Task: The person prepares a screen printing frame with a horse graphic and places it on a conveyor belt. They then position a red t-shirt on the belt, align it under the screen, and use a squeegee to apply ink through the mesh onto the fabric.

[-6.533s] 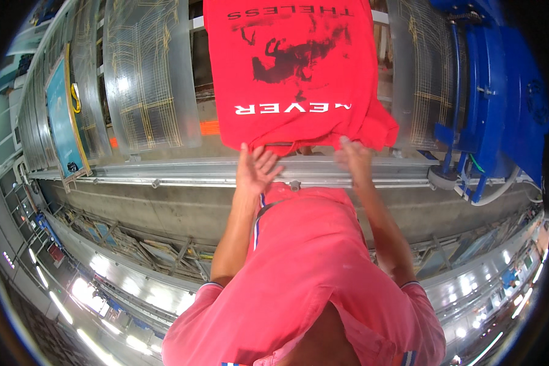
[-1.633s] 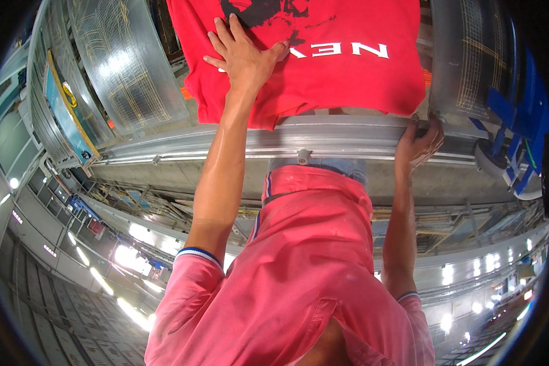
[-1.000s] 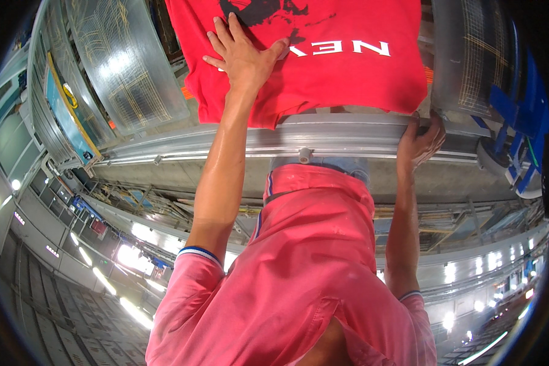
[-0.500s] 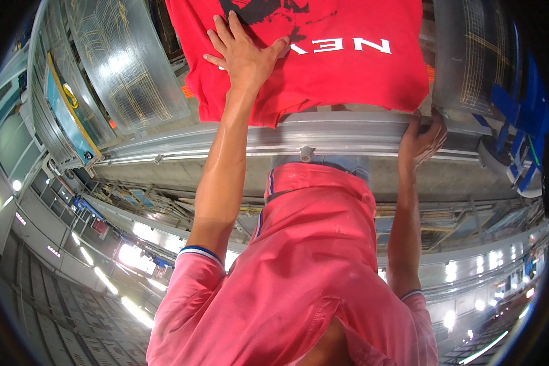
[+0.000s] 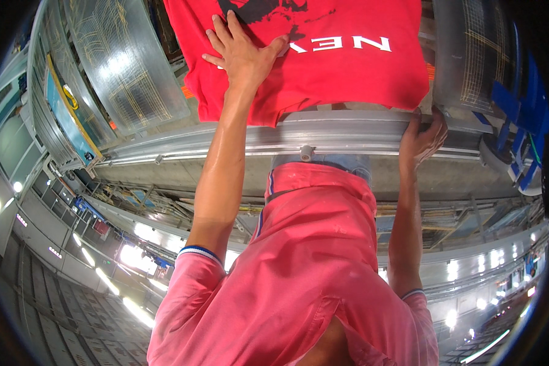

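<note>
A red garment [image 5: 354,76] with white lettering and a black printed patch is spread at the top of the view, its lower edge hanging unevenly toward the rail. My left hand [image 5: 243,58] lies flat on its left part, fingers spread and holding nothing. To the right of the garment's lower corner, my right hand [image 5: 424,137] is closed on the long silvery metal rail [image 5: 348,125]. Thumb and forefinger point up over the rail; the other fingers look curled and are partly hidden.
Shiny glassy panels [image 5: 119,64] with yellowish marks stand left of the garment, and a similar panel [image 5: 470,55] at its right. Blue brackets [image 5: 521,122] jut out at the far right. A blue, yellow-edged frame [image 5: 70,104] leans at the left. A small knob [image 5: 306,152] sits on the rail.
Almost nothing differs. Both hands keep their places, and the garment sits very slightly higher in view.
</note>
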{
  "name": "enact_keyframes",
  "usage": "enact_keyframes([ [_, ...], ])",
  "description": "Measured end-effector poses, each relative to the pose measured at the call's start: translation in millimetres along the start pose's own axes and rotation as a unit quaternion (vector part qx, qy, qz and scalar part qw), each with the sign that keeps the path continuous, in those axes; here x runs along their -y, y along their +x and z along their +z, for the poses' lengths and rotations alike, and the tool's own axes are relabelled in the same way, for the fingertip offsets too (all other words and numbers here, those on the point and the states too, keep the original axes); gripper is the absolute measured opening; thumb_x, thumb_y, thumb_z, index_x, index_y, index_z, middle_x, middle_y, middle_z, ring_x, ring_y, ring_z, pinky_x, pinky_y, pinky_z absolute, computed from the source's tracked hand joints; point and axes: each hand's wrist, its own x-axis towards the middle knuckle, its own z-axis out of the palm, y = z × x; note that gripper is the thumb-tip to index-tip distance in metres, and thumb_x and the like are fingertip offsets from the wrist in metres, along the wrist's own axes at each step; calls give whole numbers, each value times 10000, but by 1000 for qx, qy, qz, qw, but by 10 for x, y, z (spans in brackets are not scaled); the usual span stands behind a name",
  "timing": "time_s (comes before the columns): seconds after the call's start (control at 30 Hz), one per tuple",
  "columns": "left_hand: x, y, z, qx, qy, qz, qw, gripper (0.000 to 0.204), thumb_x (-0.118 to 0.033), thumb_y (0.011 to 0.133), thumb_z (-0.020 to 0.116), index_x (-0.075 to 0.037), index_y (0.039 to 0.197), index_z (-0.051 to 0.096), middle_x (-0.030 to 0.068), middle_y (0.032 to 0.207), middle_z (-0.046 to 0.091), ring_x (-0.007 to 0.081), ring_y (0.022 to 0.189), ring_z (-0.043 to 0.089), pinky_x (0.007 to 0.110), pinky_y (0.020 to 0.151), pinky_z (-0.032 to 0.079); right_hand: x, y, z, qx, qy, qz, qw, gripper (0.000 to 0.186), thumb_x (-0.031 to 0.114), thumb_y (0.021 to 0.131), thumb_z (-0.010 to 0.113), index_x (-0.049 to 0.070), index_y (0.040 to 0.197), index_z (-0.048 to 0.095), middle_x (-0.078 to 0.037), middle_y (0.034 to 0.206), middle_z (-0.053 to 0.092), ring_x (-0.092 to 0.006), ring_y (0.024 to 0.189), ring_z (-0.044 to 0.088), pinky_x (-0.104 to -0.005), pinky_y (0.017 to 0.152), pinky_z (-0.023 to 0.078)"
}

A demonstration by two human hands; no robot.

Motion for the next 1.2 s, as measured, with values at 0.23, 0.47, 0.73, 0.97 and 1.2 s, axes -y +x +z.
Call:
enact_keyframes([
  [0.23,-12,-9,-4,-4,-2,4,1000,1194,-536,610,807,-41,1500,185,211,1569,97,446,1446,51,690,1093,3,-15,1,13,-8,-3,-6,1000,450,359,857,659,77,1199,577,-107,1183,568,-309,1125,514,-452,947,372],
  [0.47,3,-3,-3,2,1,2,1000,1193,-534,607,805,-35,1499,189,203,1571,96,442,1446,54,689,1094,5,-26,-3,22,-9,-6,-9,1000,451,356,852,673,75,1193,578,-110,1177,577,-307,1122,523,-452,948,372],
  [0.73,26,0,36,-24,11,18,999,1202,-618,617,785,-24,1490,211,226,1559,124,433,1445,69,727,1060,26,-38,-2,29,-13,-3,-22,1000,447,354,854,672,72,1188,578,-113,1174,583,-315,1115,530,-460,949,370],
  [0.97,52,8,38,-14,6,22,1000,1198,-617,629,778,-18,1493,203,227,1562,114,435,1446,62,723,1064,23,-49,0,39,-13,-9,-24,1000,452,360,860,663,72,1197,570,-118,1164,585,-321,1107,534,-457,953,365],
  [1.2,38,6,58,-18,10,21,1000,1197,-607,628,779,-13,1492,200,221,1564,114,435,1444,72,729,1058,22,-64,3,49,-10,3,-26,1000,459,368,863,658,65,1195,566,-119,1152,588,-316,1104,534,-461,960,358],
])
